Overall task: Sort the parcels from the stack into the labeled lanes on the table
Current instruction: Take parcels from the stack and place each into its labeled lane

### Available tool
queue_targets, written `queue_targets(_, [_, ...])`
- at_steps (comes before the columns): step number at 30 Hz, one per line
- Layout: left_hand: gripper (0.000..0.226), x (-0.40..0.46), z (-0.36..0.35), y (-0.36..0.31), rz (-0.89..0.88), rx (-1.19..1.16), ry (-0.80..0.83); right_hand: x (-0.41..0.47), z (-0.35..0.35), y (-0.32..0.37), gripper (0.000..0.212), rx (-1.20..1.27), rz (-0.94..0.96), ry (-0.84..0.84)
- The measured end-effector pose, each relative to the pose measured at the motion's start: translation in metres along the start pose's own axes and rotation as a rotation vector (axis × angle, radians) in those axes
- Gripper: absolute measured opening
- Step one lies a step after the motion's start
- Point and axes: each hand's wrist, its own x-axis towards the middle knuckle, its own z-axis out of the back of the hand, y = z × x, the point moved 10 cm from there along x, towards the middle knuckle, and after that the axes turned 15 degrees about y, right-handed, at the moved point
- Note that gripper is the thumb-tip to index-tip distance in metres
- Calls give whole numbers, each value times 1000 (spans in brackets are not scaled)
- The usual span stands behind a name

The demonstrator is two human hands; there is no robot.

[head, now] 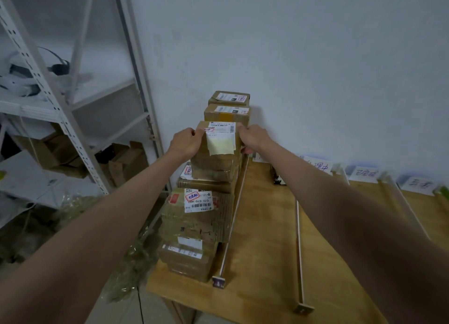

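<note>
Gripping the top parcel from both sides, left hand and right hand clamp it atop the stack; lanes lie rightward on the counter.

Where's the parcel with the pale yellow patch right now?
In the head view, the parcel with the yellow patch tops the stack along the table's left edge, gripped between the left hand and right hand.
</note>
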Motion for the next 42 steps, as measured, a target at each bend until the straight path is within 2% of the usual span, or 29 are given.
queue_targets(5, [49, -7, 1, -8, -35, -86, -34, -9, 2, 6, 43, 40, 42, 4])
queue_targets(10, [43, -23, 15, -16, -108, -297, -103, -41, 12, 15, 15, 208, 182, 0])
queue_targets(12, [41, -31, 21, -24, -170, -303, -100, -53, 11, 8, 16, 280, 188, 61])
queue_targets(14, [39, -37, 25, -35, -220, -279, -63, -64, 10, -3, 39, 300, 156, 137])
queue_targets(16, [41, -42, 21, -49, -265, -285, 30, -76, 15, -12, 51, 273, 120, 153])
queue_targets(18, [41, -47, 14, -64, -306, -261, 100, -87, 22, -21, 52, 260, 75, 148])
queue_targets(22, [36, -51, -8, -94, -336, -262, 211, -106, 31, -36, 40, 351, 23, 184])
queue_targets(26, [33, -53, -34, -126, -371, -225, 269, -127, 54, -62, 40, 315, -32, 62])
queue_targets(31, [33, -56, -89, -179, -486, 15, 170, -172, 94, -138, 49, 383, -128, -184])
queue_targets(35, [44, -63, -177, -208, -530, 290, 227, -240, 120, -233, 50, 437, -272, -423])
queue_targets(42, [56, -119, -323, -274, -704, 663, 240, -369, 153, -366, 51, 500, -519, -570])
